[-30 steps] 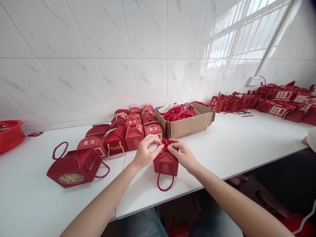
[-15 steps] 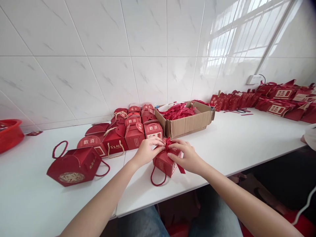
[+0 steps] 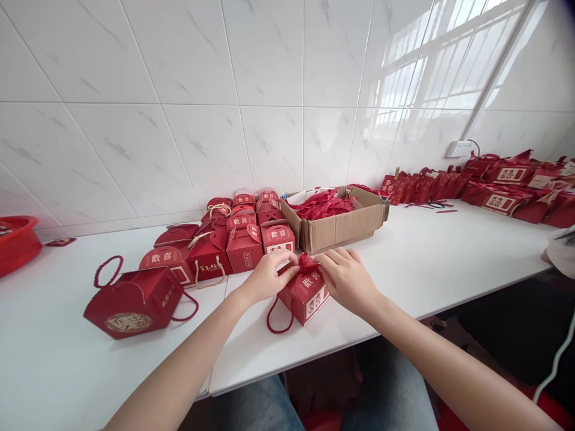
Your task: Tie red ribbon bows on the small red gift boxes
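A small red gift box (image 3: 300, 294) with pale lettering stands near the table's front edge. A red ribbon (image 3: 306, 261) is looped and bunched on its top. From the left, my left hand (image 3: 268, 276) pinches the ribbon between thumb and fingers. My right hand (image 3: 348, 280) is closed on the ribbon's other side, back of the hand up, so its fingertips are partly hidden. A dark red cord handle (image 3: 271, 323) hangs from the box's left side onto the table.
Behind my hands is a cardboard box (image 3: 344, 227) of red ribbons. Several red gift boxes (image 3: 245, 245) stand left of it, with a larger corded one (image 3: 135, 302) in front. A red basin (image 3: 18, 245) sits far left; more red boxes (image 3: 507, 185) are piled far right.
My right hand has turned over and closed, drawing the ribbon across the box top. The ribbon tail that hung down in front is out of sight, and the box's front label now shows.
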The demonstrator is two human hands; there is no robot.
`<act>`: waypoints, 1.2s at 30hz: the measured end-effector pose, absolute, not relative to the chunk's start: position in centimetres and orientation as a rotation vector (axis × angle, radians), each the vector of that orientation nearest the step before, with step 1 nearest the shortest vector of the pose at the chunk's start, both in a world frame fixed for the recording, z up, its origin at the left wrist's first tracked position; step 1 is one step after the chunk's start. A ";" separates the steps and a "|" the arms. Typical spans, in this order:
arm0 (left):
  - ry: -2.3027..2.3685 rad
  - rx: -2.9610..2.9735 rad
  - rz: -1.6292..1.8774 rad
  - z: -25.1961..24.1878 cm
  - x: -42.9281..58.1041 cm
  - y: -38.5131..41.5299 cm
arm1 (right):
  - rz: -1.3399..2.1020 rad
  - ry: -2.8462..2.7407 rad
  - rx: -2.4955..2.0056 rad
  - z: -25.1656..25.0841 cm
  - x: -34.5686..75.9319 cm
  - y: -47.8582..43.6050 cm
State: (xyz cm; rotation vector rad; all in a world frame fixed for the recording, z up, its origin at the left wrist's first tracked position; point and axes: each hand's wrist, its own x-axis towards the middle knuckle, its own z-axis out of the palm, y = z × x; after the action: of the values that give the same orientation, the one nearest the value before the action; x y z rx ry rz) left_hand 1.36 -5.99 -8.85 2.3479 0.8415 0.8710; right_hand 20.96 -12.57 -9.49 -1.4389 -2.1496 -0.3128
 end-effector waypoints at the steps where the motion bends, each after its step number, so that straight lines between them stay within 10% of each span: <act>1: 0.838 2.352 0.862 -8.8 1.4 -6.0 | -0.299 -2.148 -1.427 -9.3 21.1 -12.8; 17: 0.779 3.033 0.563 -6.2 1.0 -5.5 | 0.872 -1.753 -1.395 -8.5 20.7 -8.4; 36: 0.391 3.684 0.535 -5.2 1.0 -4.4 | 0.865 -1.800 -1.072 -9.8 20.0 -8.5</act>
State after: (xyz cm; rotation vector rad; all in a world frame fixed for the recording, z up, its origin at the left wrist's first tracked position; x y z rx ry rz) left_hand 0.95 -4.39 -5.21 3.6845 0.3908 0.5348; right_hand 20.04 -8.50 -9.77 -1.0721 -1.8001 0.8649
